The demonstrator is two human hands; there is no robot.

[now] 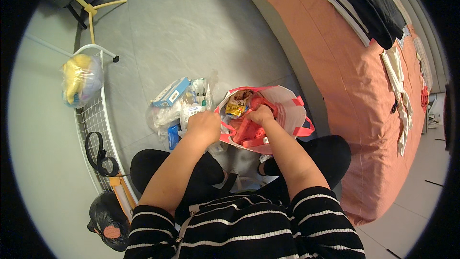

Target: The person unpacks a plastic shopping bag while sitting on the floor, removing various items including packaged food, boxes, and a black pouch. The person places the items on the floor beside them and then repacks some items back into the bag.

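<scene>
A white shopping bag (290,110) with red trim and red handles stands upright and gaping on the floor between my knees. My left hand (205,125) is closed at its left rim, gripping the edge by the red handle; the fingertips are hidden. Inside the bag, my right hand (261,114) is closed on a crumpled red plastic bag (245,128), its fingers partly covered. A yellow and brown snack packet (238,103) lies beside that hand, towards the far left side of the bag.
Left of the bag are a blue and white box (171,92), clear plastic bags (161,115) and a smaller blue box (173,136). A white wire rack (106,115) lines the left wall. An orange-covered bed (306,33) bounds the right, with dark folded clothes (371,5).
</scene>
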